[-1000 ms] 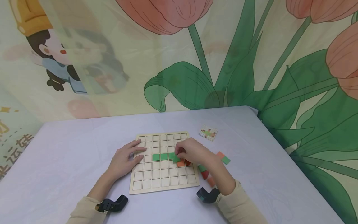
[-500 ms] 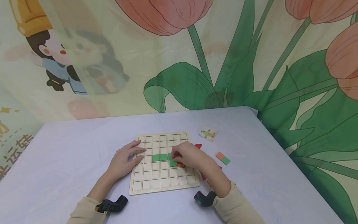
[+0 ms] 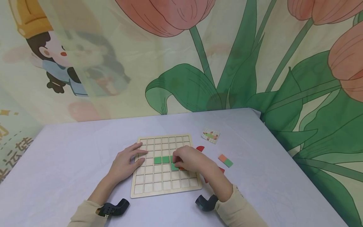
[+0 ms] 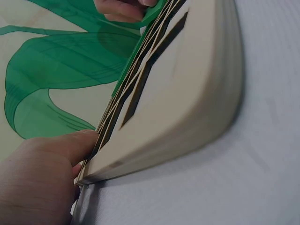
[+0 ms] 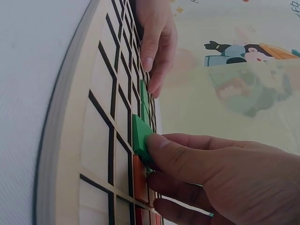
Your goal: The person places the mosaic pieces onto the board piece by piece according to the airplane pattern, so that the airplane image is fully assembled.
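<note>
A wooden grid board [image 3: 157,188] lies flat on the table. My left hand [image 3: 123,164] rests on its left edge, fingers extended over the rim; in the left wrist view the thumb [image 4: 79,143] touches that edge. Thumb and fingers of my right hand [image 3: 191,159] pinch a green square tile [image 5: 141,136], tilted over the middle of the grid. Green tiles [image 3: 161,160] sit in a row just left of it. An orange tile [image 5: 139,178] lies in a cell beside the pinched one, with red pieces beyond it, partly hidden by my right hand.
Right of the board are a small pattern card [image 3: 211,135], a red rounded piece [image 3: 200,148] and an orange-and-green piece [image 3: 225,160]. More red pieces [image 3: 222,170] show from under my right forearm. A printed backdrop [image 3: 181,88] stands behind the table.
My right hand has shifted left and slightly nearer to me with the green tile, uncovering the red rounded piece by the board. My left hand has stayed in place.
</note>
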`<state>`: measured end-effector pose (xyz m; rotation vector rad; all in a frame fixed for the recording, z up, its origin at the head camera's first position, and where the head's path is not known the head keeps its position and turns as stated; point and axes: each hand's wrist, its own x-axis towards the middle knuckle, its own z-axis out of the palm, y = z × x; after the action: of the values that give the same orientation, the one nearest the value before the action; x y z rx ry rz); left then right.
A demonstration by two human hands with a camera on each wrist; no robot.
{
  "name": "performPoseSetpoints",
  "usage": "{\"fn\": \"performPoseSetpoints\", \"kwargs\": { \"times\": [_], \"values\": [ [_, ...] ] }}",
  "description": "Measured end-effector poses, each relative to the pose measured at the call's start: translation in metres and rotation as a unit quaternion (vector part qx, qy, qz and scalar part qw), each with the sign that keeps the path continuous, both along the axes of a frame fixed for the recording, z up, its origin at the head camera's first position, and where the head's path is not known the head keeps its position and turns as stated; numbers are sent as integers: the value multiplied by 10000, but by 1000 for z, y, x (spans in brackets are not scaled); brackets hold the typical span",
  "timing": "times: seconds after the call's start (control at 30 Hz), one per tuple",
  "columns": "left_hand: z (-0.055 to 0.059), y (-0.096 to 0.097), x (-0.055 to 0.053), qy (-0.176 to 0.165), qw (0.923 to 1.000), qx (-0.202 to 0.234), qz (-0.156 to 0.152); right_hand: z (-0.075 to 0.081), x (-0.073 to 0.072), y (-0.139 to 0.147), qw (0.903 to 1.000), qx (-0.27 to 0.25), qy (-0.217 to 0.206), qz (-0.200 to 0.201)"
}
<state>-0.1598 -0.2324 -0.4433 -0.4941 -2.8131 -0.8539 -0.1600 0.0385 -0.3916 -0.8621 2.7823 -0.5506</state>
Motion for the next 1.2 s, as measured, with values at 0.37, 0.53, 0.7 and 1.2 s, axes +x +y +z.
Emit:
{"fn": "performPoseSetpoints", "kwargs": {
  "times": [0.37, 0.53, 0.7, 1.2],
  "values": [
    [0, 1, 0, 17, 10000, -11, -4, -1, 0, 0, 9993, 179, 307, 105],
    [0, 1, 0, 36, 10000, -14, 16, -1, 1, 0, 9990, 170, 382, 162],
    [0, 1, 1, 32, 10000, -25, 40, -2, 1, 0, 9988, 132, 435, 191],
    [1, 2, 2, 45, 9999, -60, 73, -1, 2, 0, 9981, 191, 551, 202]
  ]
}}
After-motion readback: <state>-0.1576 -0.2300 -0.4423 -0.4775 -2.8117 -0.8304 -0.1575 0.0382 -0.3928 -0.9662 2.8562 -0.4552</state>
